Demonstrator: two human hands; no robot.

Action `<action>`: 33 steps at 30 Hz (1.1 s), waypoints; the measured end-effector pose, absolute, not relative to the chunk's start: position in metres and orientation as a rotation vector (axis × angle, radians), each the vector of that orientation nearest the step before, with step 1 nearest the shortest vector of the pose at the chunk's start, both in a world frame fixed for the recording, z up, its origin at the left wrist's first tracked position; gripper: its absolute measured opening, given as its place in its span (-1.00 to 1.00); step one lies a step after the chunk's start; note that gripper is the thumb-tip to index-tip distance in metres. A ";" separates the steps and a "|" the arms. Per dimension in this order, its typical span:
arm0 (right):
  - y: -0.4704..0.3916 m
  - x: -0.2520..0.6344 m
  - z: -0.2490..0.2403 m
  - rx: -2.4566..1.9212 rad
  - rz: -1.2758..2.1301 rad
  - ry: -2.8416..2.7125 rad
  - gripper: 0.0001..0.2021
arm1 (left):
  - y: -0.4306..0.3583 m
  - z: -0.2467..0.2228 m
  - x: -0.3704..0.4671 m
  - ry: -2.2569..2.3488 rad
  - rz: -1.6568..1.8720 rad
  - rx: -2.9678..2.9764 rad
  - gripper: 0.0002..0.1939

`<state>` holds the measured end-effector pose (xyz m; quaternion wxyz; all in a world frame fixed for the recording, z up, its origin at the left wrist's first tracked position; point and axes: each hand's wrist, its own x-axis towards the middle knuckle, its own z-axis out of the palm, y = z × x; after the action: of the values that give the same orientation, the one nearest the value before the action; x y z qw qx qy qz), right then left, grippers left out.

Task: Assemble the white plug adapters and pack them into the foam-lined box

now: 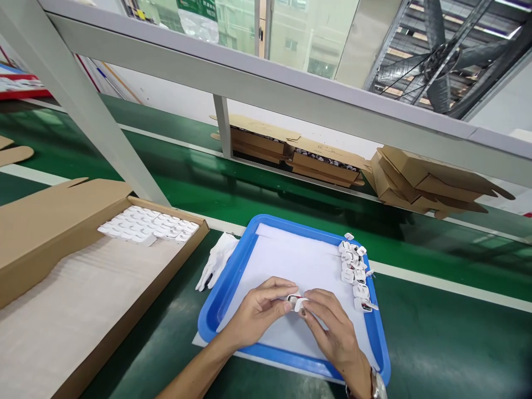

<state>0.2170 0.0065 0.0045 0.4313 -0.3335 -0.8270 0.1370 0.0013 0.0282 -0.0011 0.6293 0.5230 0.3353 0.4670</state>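
Over the blue tray (226, 277), lined with white sheet, both my hands pinch a small white plastic case (298, 303) with a dark opening and a bit of red wire. My left hand (264, 310) grips its left end between thumb and fingers. Its right end is held by my right hand (332, 327), which has a metal watch at the wrist. Along the tray's right side stand several similar white cases (356, 271), some with their lids or wires sticking out. What lies inside the held case is too small to make out.
Left of the tray lies a white glove (218, 260). Further left, an open cardboard box (103, 332) holds rows of white pieces (149, 224) at its far end. A grey metal frame (233, 83) crosses ahead; cardboard boxes (324, 166) sit beyond it.
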 end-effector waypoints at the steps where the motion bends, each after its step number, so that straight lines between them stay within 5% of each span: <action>1: 0.007 0.218 0.005 -0.836 0.352 -2.048 -0.55 | 0.029 -0.001 0.000 0.765 1.069 1.186 -0.66; 13: 0.005 0.210 0.002 -0.845 0.546 -1.937 -0.64 | 0.026 -0.007 0.004 0.727 1.119 1.102 -0.70; 23: 0.008 0.220 0.012 -1.007 1.396 -1.491 -0.65 | 0.021 -0.006 0.006 0.736 1.115 1.232 -0.75; 33: 0.002 0.214 0.015 -1.036 1.157 -1.690 -0.65 | 0.020 -0.005 0.005 0.665 1.130 1.311 -0.69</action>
<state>0.2143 0.0024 0.0155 0.4107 -0.4117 -0.6714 0.4594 0.0052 0.0205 -0.0050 0.6000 0.5657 0.2867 0.4876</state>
